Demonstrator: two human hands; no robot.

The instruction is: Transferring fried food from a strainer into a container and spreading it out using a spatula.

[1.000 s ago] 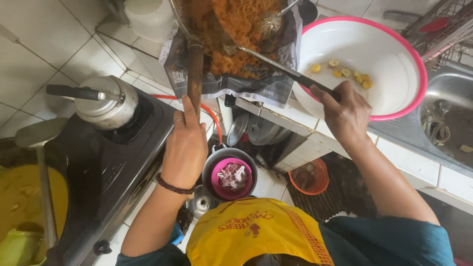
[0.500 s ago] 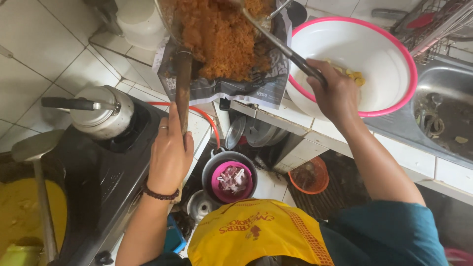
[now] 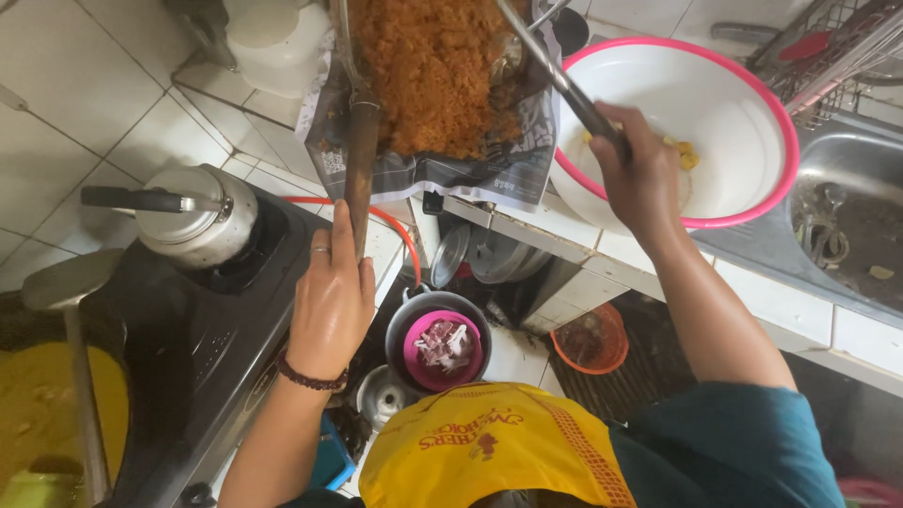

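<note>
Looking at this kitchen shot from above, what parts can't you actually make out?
Head view, the only one:
- The pan of orange-brown fried food: its far side is cut off by the top edge.
- The metal utensil in the right hand: its working end runs past the top edge.
- The wooden handle: its lower end is covered by the left hand.
- The yellow pieces in the white bowl: partly behind the right hand, too small to identify.

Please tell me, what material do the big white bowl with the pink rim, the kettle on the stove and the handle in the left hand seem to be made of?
White bowl: probably plastic, smooth, slightly glossy, with a coloured pink rim. Kettle: polished metal, likely steel or aluminium, given its silvery reflections; its black handle looks plastic. Handle at the left hand: apparently wood, brown, matt and worn.
</note>
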